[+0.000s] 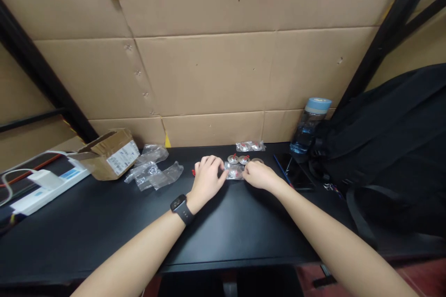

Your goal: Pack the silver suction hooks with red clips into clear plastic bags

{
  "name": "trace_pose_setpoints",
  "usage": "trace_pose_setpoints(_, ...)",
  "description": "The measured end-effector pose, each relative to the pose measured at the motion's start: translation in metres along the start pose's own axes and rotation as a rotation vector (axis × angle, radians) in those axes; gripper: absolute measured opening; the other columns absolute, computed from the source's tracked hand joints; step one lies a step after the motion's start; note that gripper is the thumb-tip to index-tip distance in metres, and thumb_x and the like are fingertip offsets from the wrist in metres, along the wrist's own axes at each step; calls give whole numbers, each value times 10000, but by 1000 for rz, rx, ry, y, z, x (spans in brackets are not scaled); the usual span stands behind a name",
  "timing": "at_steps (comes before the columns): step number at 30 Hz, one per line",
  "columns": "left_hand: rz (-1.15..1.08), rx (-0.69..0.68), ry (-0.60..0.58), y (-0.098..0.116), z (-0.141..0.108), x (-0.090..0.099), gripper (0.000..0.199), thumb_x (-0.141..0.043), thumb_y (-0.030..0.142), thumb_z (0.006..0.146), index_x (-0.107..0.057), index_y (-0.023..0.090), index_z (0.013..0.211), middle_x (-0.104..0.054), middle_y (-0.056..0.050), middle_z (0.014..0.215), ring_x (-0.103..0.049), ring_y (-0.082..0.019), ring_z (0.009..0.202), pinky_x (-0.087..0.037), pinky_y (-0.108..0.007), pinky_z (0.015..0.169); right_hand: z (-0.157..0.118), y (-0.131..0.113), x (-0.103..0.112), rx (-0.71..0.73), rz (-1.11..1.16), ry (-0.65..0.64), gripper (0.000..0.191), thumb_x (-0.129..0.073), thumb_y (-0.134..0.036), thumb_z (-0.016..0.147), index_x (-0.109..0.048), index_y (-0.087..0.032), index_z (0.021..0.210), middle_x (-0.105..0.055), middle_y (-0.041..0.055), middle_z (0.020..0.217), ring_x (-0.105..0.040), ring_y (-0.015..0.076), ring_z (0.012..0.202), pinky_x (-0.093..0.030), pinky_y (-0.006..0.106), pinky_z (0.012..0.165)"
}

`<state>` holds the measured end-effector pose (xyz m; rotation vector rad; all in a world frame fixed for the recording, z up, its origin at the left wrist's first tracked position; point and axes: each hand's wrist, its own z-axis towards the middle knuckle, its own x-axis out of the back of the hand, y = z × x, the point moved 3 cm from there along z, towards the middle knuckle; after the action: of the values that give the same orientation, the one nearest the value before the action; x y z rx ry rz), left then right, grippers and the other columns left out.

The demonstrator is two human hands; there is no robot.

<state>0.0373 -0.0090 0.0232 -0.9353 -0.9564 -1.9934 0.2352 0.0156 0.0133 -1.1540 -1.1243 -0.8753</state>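
A small clear plastic packet [232, 171] with a round metal disc and red cord inside, like a finger cymbal, lies between my hands at table level. My left hand [208, 175], with a dark watch on the wrist, has curled fingers at its left end. At the right end, my right hand [258, 174] pinches the packet's edge. Just behind are loose metal discs with red cords [239, 159], and another disc [257, 161] is partly covered by my right hand. Some red cord [193, 172] shows beside my left fingers. Further back lies another filled packet [250, 146].
Crumpled clear bags [155, 174] lie at the left by an opened cardboard box [109, 154] and a white power strip [52, 192]. Toward the right are a dark phone [294, 171], a blue-lidded bottle [310, 125] and a black backpack [390, 148]. Cardboard [209, 74] walls the black table's back.
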Motion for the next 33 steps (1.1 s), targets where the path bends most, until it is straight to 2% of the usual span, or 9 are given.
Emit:
trace_pose_setpoints(4, 51, -179, -63, 8, -5, -1, 274, -520, 254, 981, -649, 302, 1218, -624, -70, 1344, -436, -301, 1302, -358, -468, 988, -2, 0, 4, -18, -29, 23, 193, -572, -329, 917, -701, -206, 844, -720, 109, 907, -678, 267, 920, -470, 305, 706)
trace_pose_setpoints(8, 100, -181, -87, 3, -6, -9, 364, -515, 241, 976, -620, 330, 1312, -560, -50, 1463, -368, -342, 1375, -343, -525, 1011, -3, -2, 11, 87, 28, 122, 91, -679, -275, 865, -655, -214, 929, -693, 67, 971, -648, 230, 953, -472, 292, 783)
trace_pose_setpoints(10, 92, -191, -114, 1, -5, -12, 355, -485, 243, 993, -632, 339, 1302, -606, -43, 1411, -387, -337, 1361, -341, -522, 1010, -3, -6, 14, 180, 48, 198, 180, -711, -210, 836, -649, -220, 1005, -676, 67, 1073, -620, 224, 1032, -466, 300, 866)
trace_pose_setpoints(12, 79, -200, -141, 0, -5, -12, 349, -445, 243, 1012, -641, 333, 1287, -657, -45, 1336, -417, -329, 1334, -334, -516, 1009, -4, -10, 14, 256, 41, 212, 195, -671, -151, 855, -671, -231, 1032, -674, 64, 1138, -599, 222, 1095, -449, 321, 940)
trace_pose_setpoints(17, 50, -190, -208, 2, -7, -9, 351, -381, 395, 1050, -636, 297, 1271, -703, -66, 1250, -486, -330, 1260, -317, -520, 1008, -7, -17, 9, 375, 23, 98, 407, -495, -50, 878, -709, -269, 1146, -729, 46, 1162, -620, 230, 1128, -431, 350, 976)
trace_pose_setpoints(19, 48, -193, -227, 3, -8, -8, 382, -441, 487, 1020, -618, 275, 1284, -699, -86, 1250, -510, -336, 1219, -315, -520, 1007, -8, -17, 8, 419, 35, 67, 496, -526, -29, 813, -687, -279, 1210, -726, 38, 1206, -614, 241, 1144, -426, 352, 974)
trace_pose_setpoints(21, 61, -204, -232, 3, -8, -8, 403, -523, 491, 981, -595, 254, 1299, -696, -106, 1244, -513, -343, 1210, -313, -514, 1005, -9, -16, 7, 420, 39, 60, 549, -558, -27, 773, -672, -287, 1243, -712, 39, 1257, -595, 261, 1172, -413, 375, 981)
trace_pose_setpoints(28, 87, -179, -191, -2, -4, -11, 286, -546, 215, 970, -591, 278, 1245, -715, -74, 1158, -551, -281, 1138, -312, -436, 928, -8, -15, 10, 348, 107, 76, 288, -503, -229, 981, -702, -306, 1174, -742, 57, 1160, -617, 278, 1146, -363, 463, 980)
trace_pose_setpoints(33, -22, -106, -130, -7, -1, -10, 184, -533, 207, 990, -628, 288, 1124, -739, -25, 1014, -598, -235, 1038, -299, -389, 878, -5, -11, 16, 326, 314, 90, 224, -534, -319, 988, -726, -271, 1093, -773, 38, 984, -687, 238, 981, -418, 410, 956)
